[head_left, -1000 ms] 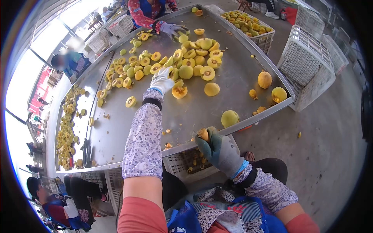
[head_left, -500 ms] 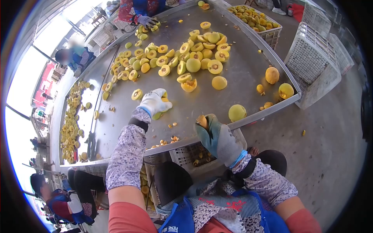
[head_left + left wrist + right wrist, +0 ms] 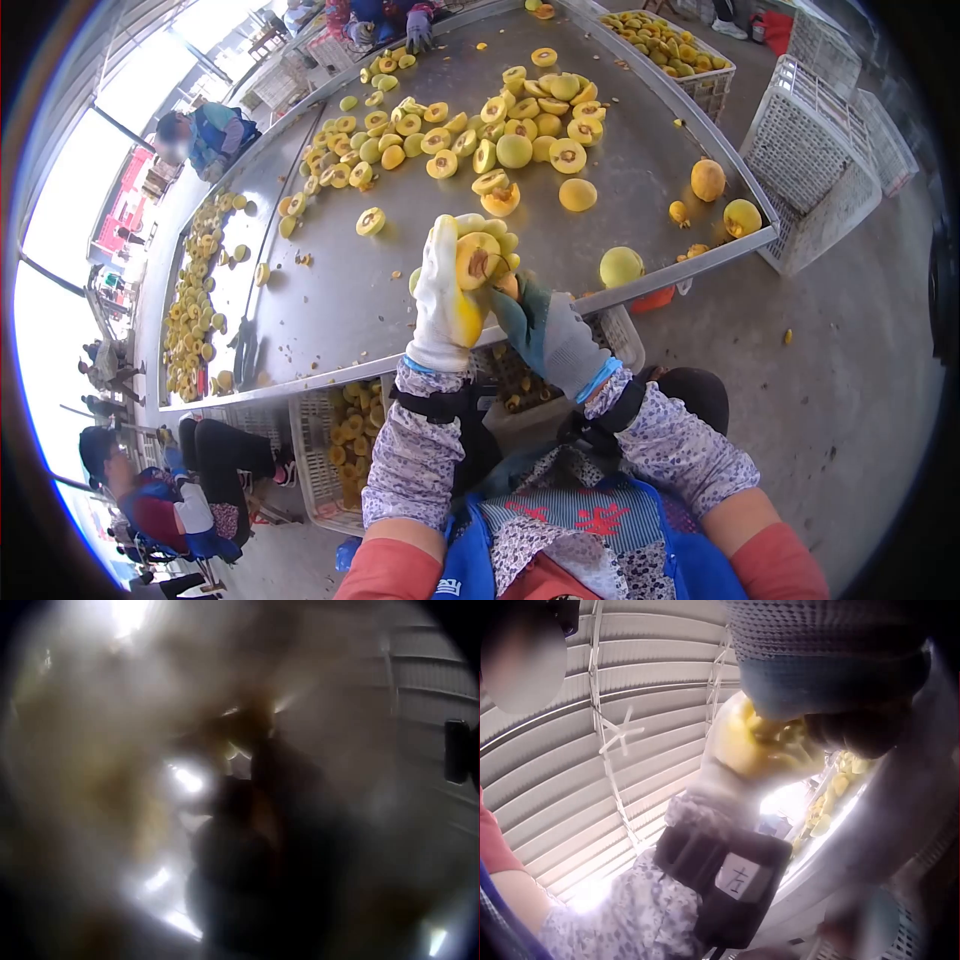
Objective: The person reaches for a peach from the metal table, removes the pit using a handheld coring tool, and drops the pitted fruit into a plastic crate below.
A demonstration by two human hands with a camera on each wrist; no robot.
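Observation:
My left hand (image 3: 440,305), in a white glove with a yellow palm, grips a peach half (image 3: 474,262), its cut face and brown centre toward me. More yellow-green fruit shows behind it under the fingers. My right hand (image 3: 556,337), gloved in grey and teal, pinches a small orange-brown piece (image 3: 508,287) right at the peach half; what kind of thing it is I cannot tell. Both hands meet over the near edge of the metal table (image 3: 330,290). In the right wrist view the right glove (image 3: 825,667) covers most of the grip. The left wrist view is blurred.
Peach halves (image 3: 408,124) and whole peaches lie heaped mid-table, with more along the left side. A whole peach (image 3: 621,266) sits by the near rim. Crates (image 3: 822,150) stand at right; a crate of halves (image 3: 318,470) is below. Across the table, another person's gloved hand (image 3: 419,33) rests.
My left hand has come back from the heap, gripping fruit, and turned its cut face up beside my right hand. My right hand has kept its orange-brown piece. The other person's hands have drawn back.

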